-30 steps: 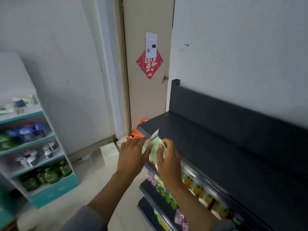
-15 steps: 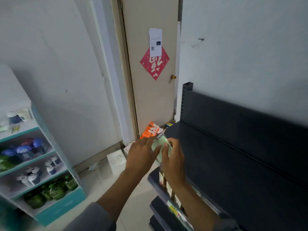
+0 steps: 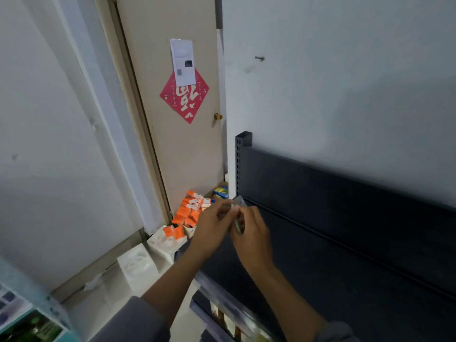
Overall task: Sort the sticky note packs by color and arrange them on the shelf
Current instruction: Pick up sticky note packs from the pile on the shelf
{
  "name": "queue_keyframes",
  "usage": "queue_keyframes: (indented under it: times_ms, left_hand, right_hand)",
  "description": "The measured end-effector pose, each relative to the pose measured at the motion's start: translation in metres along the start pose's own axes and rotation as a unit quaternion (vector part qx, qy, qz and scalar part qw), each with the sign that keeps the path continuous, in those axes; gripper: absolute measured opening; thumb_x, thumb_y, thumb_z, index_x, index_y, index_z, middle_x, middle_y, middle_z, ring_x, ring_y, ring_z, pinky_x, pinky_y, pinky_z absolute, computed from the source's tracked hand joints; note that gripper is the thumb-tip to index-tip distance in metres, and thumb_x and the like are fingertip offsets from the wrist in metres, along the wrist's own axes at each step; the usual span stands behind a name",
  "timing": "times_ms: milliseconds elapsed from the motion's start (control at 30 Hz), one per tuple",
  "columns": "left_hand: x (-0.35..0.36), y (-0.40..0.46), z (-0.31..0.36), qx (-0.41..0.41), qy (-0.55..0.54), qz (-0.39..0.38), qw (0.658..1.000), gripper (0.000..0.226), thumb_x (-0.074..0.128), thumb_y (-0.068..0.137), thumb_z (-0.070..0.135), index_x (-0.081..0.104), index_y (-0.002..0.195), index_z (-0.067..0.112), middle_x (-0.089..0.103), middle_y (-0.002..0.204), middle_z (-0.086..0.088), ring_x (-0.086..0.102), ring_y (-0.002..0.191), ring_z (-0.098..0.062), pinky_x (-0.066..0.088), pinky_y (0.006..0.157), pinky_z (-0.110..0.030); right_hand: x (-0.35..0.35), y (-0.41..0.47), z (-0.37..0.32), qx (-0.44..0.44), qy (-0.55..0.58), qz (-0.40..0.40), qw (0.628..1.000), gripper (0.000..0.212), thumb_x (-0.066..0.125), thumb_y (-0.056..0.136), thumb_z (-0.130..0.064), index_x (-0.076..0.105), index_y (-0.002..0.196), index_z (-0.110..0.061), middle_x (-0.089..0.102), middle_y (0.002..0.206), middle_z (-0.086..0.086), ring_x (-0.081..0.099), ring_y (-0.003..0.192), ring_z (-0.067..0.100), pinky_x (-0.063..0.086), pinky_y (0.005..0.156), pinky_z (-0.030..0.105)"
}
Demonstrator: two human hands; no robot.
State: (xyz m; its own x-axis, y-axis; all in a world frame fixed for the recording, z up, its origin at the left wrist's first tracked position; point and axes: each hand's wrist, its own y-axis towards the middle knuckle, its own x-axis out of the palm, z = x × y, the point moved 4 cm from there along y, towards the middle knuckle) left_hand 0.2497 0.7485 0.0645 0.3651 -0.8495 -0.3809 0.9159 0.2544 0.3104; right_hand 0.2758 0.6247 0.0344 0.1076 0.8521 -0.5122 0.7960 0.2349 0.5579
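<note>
While the dark shelf (image 3: 345, 243) fills the right side, 2 hands meet above its top board: the left hand (image 3: 214, 225) and right hand (image 3: 251, 233) both pinch 1 pale green sticky note pack (image 3: 237, 218), fingers clamped on it.

Both hands (image 3: 233, 224) around a green sticky note pack (image 3: 237, 222) above the black shelf (image 3: 333, 255).

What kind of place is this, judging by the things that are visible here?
Probably a small shop or its stockroom. A dark metal retail shelf stands against the wall, orange packs are heaped on the floor by the door, and both hands hold a greenish pack.
</note>
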Motion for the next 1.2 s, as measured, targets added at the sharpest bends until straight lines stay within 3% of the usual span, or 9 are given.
queue_keyframes:
  times_ms: [100,200,333,467,567,700,800,933,1200]
  left_hand:
    - [0.011,0.033,-0.029,-0.002,-0.007,-0.023,1.000,0.017,0.063,0.099,0.018,0.072,0.113,0.019,0.074,0.099,0.011,0.068,0.093,0.003,0.051,0.082,-0.015]
    - [0.017,0.066,-0.068,-0.012,0.032,-0.030,0.999,0.015,0.064,0.096,0.022,0.075,0.103,0.030,0.075,0.099,0.011,0.068,0.095,0.000,0.053,0.087,-0.027]
    - [0.016,0.113,-0.112,-0.044,0.049,-0.049,0.997,0.016,0.060,0.090,0.043,0.069,0.087,0.056,0.074,0.100,0.010,0.068,0.096,-0.010,0.053,0.088,-0.033]
    - [0.022,0.150,-0.135,-0.072,0.021,-0.078,0.994,0.017,0.067,0.095,0.012,0.071,0.091,0.029,0.071,0.088,0.004,0.064,0.078,-0.002,0.046,0.066,-0.006]
    - [0.031,0.165,-0.156,-0.076,0.006,-0.064,0.995,0.020,0.073,0.090,0.016,0.066,0.088,0.034,0.071,0.088,0.008,0.067,0.080,-0.005,0.051,0.069,-0.022]
    - [0.047,0.174,-0.172,-0.049,0.029,-0.085,0.995,0.017,0.073,0.089,0.015,0.064,0.085,0.028,0.067,0.083,0.011,0.064,0.078,-0.004,0.053,0.072,-0.029]
    - [0.057,0.176,-0.173,-0.008,0.051,-0.129,0.990,0.007,0.071,0.091,0.017,0.068,0.094,0.022,0.063,0.094,0.004,0.060,0.083,-0.012,0.047,0.078,-0.028]
    - [0.063,0.177,-0.173,0.004,0.065,-0.159,0.985,0.016,0.071,0.092,0.021,0.069,0.107,0.017,0.057,0.105,0.000,0.057,0.092,-0.013,0.044,0.085,-0.026]
    - [0.055,0.180,-0.183,-0.006,0.033,-0.154,0.988,0.017,0.066,0.096,0.024,0.066,0.112,0.018,0.053,0.104,0.005,0.057,0.094,-0.012,0.042,0.083,-0.024]
  right_hand:
    - [0.010,0.013,0.017,0.017,0.004,-0.026,1.000,0.047,0.069,0.084,-0.035,0.057,0.129,-0.026,0.051,0.125,-0.010,0.053,0.116,0.010,0.050,0.093,0.027]
    - [0.029,0.019,0.040,0.021,-0.049,-0.052,0.997,0.050,0.059,0.087,-0.042,0.058,0.133,-0.022,0.052,0.130,-0.004,0.048,0.123,0.015,0.043,0.105,0.030]
    - [0.054,0.033,0.075,0.075,-0.174,-0.088,0.978,0.040,0.042,0.101,-0.041,0.061,0.128,-0.019,0.054,0.131,0.003,0.049,0.118,0.024,0.046,0.102,0.042]
    - [0.071,0.040,0.096,0.117,-0.219,-0.125,0.961,0.054,0.033,0.097,-0.046,0.057,0.136,-0.019,0.051,0.142,0.004,0.046,0.129,0.024,0.043,0.107,0.041]
    - [0.080,0.041,0.103,0.145,-0.245,-0.123,0.951,0.060,0.027,0.097,-0.051,0.055,0.141,-0.020,0.049,0.148,0.003,0.043,0.135,0.023,0.040,0.110,0.041]
    - [0.086,0.045,0.107,0.185,-0.295,-0.118,0.930,0.063,0.023,0.098,-0.053,0.052,0.144,-0.021,0.043,0.154,0.005,0.039,0.142,0.027,0.032,0.114,0.041]
    - [0.088,0.046,0.113,0.207,-0.337,-0.107,0.912,0.058,0.029,0.099,-0.051,0.053,0.142,-0.022,0.044,0.153,0.008,0.042,0.138,0.030,0.037,0.111,0.044]
    - [0.096,0.047,0.119,0.219,-0.378,-0.101,0.894,0.051,0.039,0.098,-0.049,0.059,0.136,-0.023,0.051,0.146,0.009,0.050,0.129,0.031,0.049,0.102,0.046]
    - [0.109,0.054,0.114,0.224,-0.406,-0.083,0.882,0.049,0.035,0.100,-0.043,0.059,0.137,-0.022,0.052,0.145,0.007,0.052,0.128,0.034,0.048,0.103,0.049]
